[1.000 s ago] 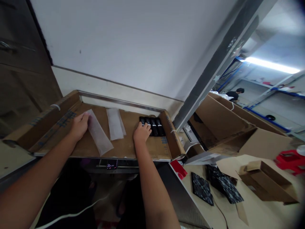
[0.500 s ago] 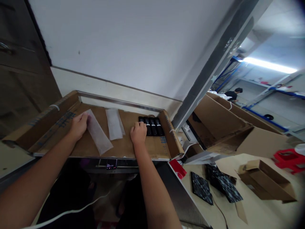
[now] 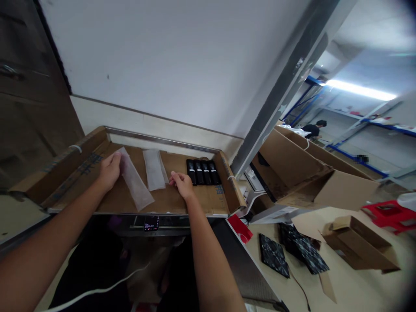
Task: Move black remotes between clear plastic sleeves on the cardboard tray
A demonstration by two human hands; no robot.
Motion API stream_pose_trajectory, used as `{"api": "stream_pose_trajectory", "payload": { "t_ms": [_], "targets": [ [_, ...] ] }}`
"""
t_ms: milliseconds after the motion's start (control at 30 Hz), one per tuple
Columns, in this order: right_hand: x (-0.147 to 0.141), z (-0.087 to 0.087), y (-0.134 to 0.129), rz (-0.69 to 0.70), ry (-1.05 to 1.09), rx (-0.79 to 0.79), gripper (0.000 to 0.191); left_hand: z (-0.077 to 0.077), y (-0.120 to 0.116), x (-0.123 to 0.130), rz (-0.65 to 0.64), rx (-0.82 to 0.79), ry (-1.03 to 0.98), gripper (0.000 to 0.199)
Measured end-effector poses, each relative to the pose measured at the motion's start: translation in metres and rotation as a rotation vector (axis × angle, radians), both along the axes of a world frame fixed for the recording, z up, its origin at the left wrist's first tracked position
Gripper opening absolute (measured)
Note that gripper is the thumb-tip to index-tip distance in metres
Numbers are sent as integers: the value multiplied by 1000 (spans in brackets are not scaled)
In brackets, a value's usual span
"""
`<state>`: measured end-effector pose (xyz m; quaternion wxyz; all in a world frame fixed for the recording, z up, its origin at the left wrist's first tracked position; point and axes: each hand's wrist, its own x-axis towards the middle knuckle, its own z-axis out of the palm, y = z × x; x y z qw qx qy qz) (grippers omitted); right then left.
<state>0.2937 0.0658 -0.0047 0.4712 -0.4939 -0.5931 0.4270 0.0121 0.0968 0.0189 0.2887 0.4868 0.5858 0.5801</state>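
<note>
My left hand (image 3: 110,170) pinches the upper end of a long, translucent plastic sleeve (image 3: 137,186), which slants down to the right over the cardboard. Two or so similar sleeves (image 3: 154,170) lie overlapped to its right. My right hand (image 3: 182,184) hovers between those sleeves and a row of several black, tube-like items (image 3: 199,172) with small white labels. Its fingers are curled in, and I see nothing between them. The row lies side by side at the right end of the shallow cardboard tray (image 3: 175,207), apart from my hand.
Cardboard walls (image 3: 232,184) close the tray at its ends. A phone-like lit screen (image 3: 151,223) sits below the front edge. At right are a large open carton (image 3: 292,164), black patterned packs (image 3: 274,255), a small box (image 3: 360,242) and a red stool (image 3: 386,214). A person (image 3: 313,129) works farther back.
My right hand has let go of the leftmost black item and moved left, its fingers curling in. My left hand keeps the sleeve in nearly the same place.
</note>
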Motion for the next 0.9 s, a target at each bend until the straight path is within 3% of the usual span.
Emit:
{"api": "stream_pose_trajectory", "payload": {
  "t_ms": [167, 233, 333, 433, 633, 900],
  "targets": [
    [1, 7, -11, 96, 123, -60, 54, 30, -9, 49, -123, -39, 13, 38],
    [3, 8, -16, 93, 144, -95, 47, 41, -9, 68, -200, -67, -19, 36],
    [7, 7, -22, 51, 173, -131, 36, 51, -8, 81, -211, -113, -90, 35],
    [9, 5, -23, -8, 230, -128, 33, 50, -7, 69, -190, -167, -115, 33],
    [9, 0, -19, -63, 275, -68, 32, 32, -14, 19, -275, -206, -64, 30],
    [9, -4, -16, -100, 309, -58, 35, 6, -35, -16, -332, -320, -122, 55]
  ]
}}
